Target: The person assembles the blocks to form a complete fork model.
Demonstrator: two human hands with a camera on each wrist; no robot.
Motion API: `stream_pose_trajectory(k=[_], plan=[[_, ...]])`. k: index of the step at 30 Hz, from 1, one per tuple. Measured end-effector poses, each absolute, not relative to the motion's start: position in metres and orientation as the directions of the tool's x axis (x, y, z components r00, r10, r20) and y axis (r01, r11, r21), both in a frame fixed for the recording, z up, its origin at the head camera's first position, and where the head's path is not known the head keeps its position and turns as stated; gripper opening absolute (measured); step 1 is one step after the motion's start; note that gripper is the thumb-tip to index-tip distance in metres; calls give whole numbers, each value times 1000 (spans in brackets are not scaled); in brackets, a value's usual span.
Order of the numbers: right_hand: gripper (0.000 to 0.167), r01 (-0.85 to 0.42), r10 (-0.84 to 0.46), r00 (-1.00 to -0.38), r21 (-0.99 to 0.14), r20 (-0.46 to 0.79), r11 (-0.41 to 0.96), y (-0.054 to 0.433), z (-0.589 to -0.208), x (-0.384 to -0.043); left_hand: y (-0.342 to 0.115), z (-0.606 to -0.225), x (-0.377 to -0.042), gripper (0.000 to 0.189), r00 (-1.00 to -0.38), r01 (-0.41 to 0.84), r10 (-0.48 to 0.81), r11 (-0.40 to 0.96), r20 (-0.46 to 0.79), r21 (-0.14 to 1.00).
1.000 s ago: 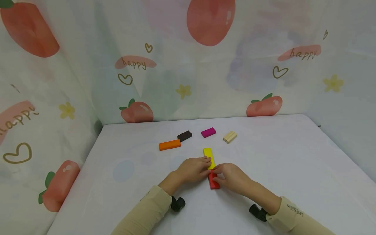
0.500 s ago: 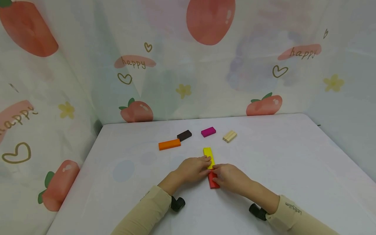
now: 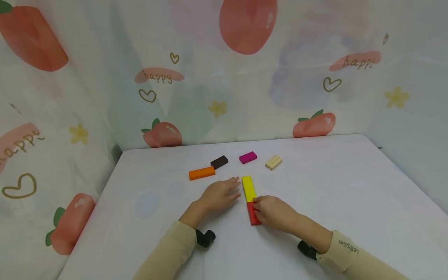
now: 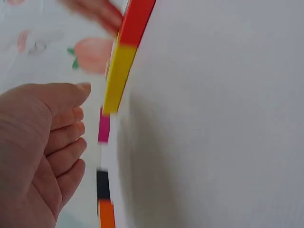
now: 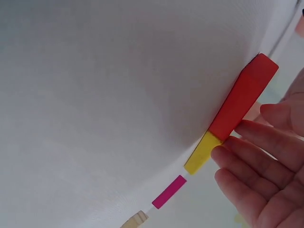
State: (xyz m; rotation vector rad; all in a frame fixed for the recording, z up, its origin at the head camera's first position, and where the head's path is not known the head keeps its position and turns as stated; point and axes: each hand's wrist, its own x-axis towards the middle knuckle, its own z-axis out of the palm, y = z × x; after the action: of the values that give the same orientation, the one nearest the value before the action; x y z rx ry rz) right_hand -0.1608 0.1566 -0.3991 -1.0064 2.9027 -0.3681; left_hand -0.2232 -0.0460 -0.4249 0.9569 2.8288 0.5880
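Observation:
A yellow block (image 3: 249, 188) and a red block (image 3: 252, 217) lie end to end in one line on the table, the yellow one farther away. My left hand (image 3: 217, 195) is just to the left of the yellow block, fingers loosely extended, holding nothing; a gap shows between them. On the right side, my right hand (image 3: 278, 212) touches the red block near the joint with its fingertips. The right wrist view shows those fingers (image 5: 259, 164) fairly straight along the side of the two blocks, with the thumb by the red one.
Farther back on the white table (image 3: 332, 186) lie an orange block (image 3: 202, 173), a dark brown block (image 3: 219, 162) at its corner, a magenta block (image 3: 247, 157) and a pale wooden block (image 3: 273, 162). A printed cloth (image 3: 238, 85) hangs behind the table's far edge.
My left hand has come off the yellow block and moved a little to the left. My right hand stays at the red block, and the blocks keep their places.

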Motion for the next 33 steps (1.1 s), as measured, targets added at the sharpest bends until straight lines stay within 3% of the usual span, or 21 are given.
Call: stream_pose_trajectory(k=[5, 19, 33], plan=[[22, -596, -611, -792, -236, 11, 768, 157, -399, -162, -72, -422, -234, 47, -874, 470, 482, 813, 55, 344], [22, -599, -617, -787, -273, 24, 753, 157, -397, -161, -120, -429, -242, 40, -891, 454, 405, 818, 207, 353], [21, -584, -608, -794, -291, 13, 757, 156, -396, -162, -141, -438, -261, 46, -942, 333, 315, 824, 118, 459]])
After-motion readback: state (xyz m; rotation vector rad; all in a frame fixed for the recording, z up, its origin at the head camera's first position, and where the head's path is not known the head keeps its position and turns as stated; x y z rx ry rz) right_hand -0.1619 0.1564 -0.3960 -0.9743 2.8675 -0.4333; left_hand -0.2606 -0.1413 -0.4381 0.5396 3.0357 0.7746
